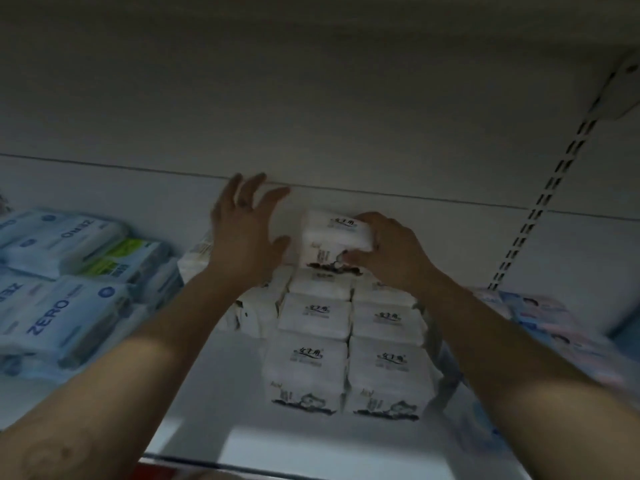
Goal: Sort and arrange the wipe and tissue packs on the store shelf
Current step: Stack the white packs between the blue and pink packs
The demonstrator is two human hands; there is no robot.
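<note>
Several white tissue packs (313, 315) with black print stand in two rows on the white shelf (214, 393), running from the front toward the back wall. On top of the far end of the rows sits one more white tissue pack (327, 237). My right hand (388, 251) grips its right end, fingers curled over the top edge and thumb on the front. My left hand (246, 230) hovers just left of that pack with fingers spread and straight, holding nothing. More white packs (254, 311) lie partly hidden under my left wrist.
Blue ZERO wipe packs (59, 317) are piled at the left, with a green-labelled pack (124, 258) among them. Pink and blue packs (540, 320) lie at the right. A slotted shelf upright (540, 202) rises at the right. The upper shelf's underside is close overhead.
</note>
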